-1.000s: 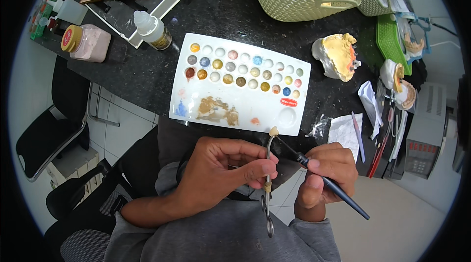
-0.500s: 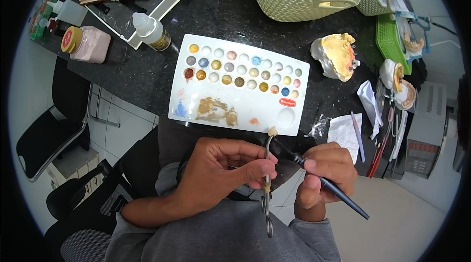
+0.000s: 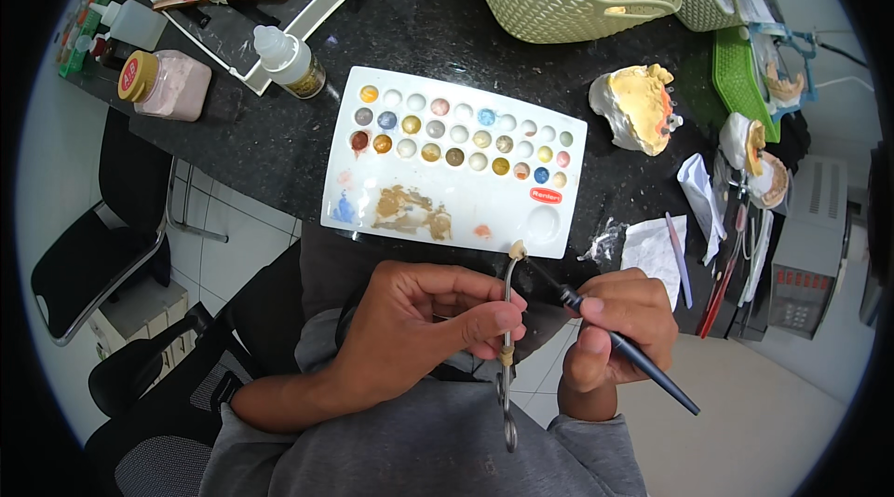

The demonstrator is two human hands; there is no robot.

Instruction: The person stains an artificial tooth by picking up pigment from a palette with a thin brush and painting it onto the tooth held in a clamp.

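Note:
My left hand (image 3: 400, 329) pinches a slim metal clamp with ring handles (image 3: 508, 413), held upright between thumb and fingers. A small cream-coloured tooth crown (image 3: 518, 250) sits at the clamp's upper tip, by the palette's near edge. In my right hand (image 3: 629, 320) is a dark-handled fine brush (image 3: 643, 364), its thin tip pointing up-left at the crown. Whether the bristles touch the crown is too small to tell. Just beyond lies a white paint palette (image 3: 503, 213) with rows of coloured wells and brown, blue and pink smears.
A plaster dental model (image 3: 636, 110) stands right of the palette. White tissue (image 3: 656, 255) and several slim tools (image 3: 722, 278) lie nearby. A dropper bottle (image 3: 289, 64) and a gold-lidded jar of pink powder (image 3: 166, 85) stand left. Behind is a woven basket (image 3: 568, 8).
The brush in my right hand has shifted slightly up and left beside the crown. My left hand holds the clamp in the same place.

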